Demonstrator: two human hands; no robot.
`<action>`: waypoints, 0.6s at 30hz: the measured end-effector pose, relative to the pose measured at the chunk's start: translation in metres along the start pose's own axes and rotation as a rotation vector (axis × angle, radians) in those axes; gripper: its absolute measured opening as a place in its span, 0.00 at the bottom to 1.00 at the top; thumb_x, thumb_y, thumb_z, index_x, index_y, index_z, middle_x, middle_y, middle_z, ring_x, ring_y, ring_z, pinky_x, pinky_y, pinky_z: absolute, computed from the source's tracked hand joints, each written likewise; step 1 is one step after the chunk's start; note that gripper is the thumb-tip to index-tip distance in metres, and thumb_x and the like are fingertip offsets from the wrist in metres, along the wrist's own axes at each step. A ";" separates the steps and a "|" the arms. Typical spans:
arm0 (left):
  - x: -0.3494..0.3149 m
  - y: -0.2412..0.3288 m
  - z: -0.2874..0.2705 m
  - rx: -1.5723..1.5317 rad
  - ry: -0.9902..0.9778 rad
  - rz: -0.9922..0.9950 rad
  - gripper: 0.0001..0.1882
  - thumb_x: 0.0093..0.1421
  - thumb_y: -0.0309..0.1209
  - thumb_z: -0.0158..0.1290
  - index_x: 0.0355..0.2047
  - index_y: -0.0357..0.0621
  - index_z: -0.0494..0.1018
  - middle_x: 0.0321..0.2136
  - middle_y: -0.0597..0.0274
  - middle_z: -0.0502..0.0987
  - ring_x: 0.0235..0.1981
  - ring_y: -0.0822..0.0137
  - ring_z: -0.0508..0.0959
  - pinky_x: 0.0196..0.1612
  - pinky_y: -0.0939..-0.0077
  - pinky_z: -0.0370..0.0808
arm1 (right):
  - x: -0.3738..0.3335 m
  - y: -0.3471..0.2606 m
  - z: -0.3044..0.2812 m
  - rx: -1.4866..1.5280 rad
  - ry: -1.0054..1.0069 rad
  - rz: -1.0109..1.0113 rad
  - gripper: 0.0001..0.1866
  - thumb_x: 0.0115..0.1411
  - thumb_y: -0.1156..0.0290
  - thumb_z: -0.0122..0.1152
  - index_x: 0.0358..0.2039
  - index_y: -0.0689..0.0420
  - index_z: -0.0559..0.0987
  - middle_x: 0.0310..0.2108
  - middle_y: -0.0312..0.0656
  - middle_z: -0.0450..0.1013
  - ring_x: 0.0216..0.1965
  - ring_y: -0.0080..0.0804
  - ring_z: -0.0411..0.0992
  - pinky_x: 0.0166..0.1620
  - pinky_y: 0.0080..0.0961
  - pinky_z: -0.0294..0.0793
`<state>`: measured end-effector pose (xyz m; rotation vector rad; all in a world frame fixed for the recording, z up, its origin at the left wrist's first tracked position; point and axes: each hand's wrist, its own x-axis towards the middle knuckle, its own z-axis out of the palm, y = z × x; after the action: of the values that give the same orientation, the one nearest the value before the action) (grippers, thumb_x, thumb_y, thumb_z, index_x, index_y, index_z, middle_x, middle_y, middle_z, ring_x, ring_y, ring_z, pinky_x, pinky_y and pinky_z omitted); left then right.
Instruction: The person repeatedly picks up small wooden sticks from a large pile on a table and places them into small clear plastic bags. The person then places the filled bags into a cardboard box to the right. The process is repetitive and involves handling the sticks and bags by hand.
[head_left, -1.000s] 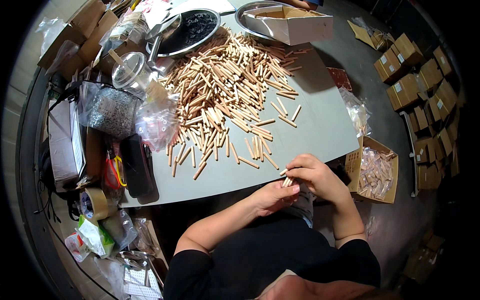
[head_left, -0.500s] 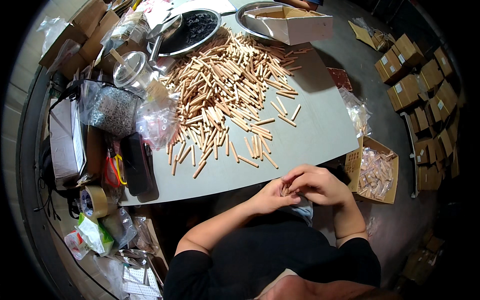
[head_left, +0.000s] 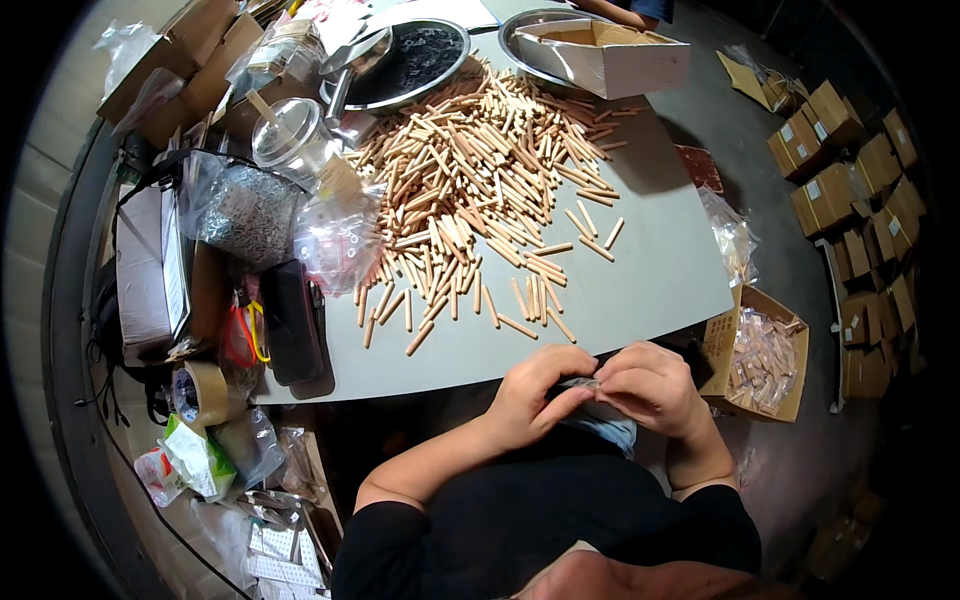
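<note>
A small greyish piece (head_left: 588, 385) sits between the two hands, just off the near edge of the table (head_left: 660, 280). The left hand (head_left: 535, 398) and right hand (head_left: 655, 392) are drawn together, fingertips almost meeting around it, fingers curled and thumbs turned in; whether each one truly pinches it, I cannot tell. The piece lies right of the left hand and left of the right, about as near to one as to the other. Its long axis cannot be read.

The nearest loose stick (head_left: 561, 325) lies just beyond the left hand, the nearer hand, running from far left to near right. Farther off spreads the heap of sticks (head_left: 470, 170). On the right, below table height, an open box (head_left: 716, 350) holds small clear bags (head_left: 765, 360). On the left lie a black case (head_left: 291, 325) and a bag of metal parts (head_left: 245, 215).

The fingers hide most of the piece, and the palms are unseen. At the far edge, another person's arm (head_left: 610, 12) is cut off.
</note>
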<state>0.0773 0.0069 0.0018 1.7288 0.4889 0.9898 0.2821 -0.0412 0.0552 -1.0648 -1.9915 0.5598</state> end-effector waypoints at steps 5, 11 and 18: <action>0.002 0.004 -0.007 0.109 0.045 0.119 0.08 0.56 0.20 0.62 0.37 0.38 0.78 0.34 0.56 0.80 0.36 0.60 0.79 0.40 0.70 0.75 | 0.005 -0.005 0.006 -0.008 0.038 0.088 0.10 0.50 0.78 0.72 0.32 0.61 0.79 0.32 0.44 0.77 0.31 0.42 0.77 0.35 0.31 0.77; 0.003 0.006 -0.007 0.156 0.072 0.132 0.07 0.55 0.21 0.62 0.35 0.39 0.79 0.32 0.57 0.79 0.34 0.59 0.78 0.38 0.69 0.75 | 0.004 -0.004 0.003 0.017 -0.010 0.180 0.09 0.51 0.77 0.71 0.31 0.62 0.79 0.32 0.45 0.77 0.31 0.42 0.76 0.34 0.29 0.76; 0.002 0.004 -0.008 0.174 0.090 0.090 0.07 0.55 0.21 0.63 0.35 0.39 0.80 0.32 0.57 0.79 0.33 0.61 0.78 0.37 0.71 0.75 | 0.002 -0.004 0.000 0.105 -0.001 0.354 0.08 0.50 0.77 0.70 0.29 0.62 0.79 0.30 0.45 0.76 0.31 0.42 0.75 0.36 0.31 0.74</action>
<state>0.0717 0.0113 0.0071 1.8804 0.5736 1.1208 0.2797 -0.0419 0.0591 -1.3603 -1.7615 0.8410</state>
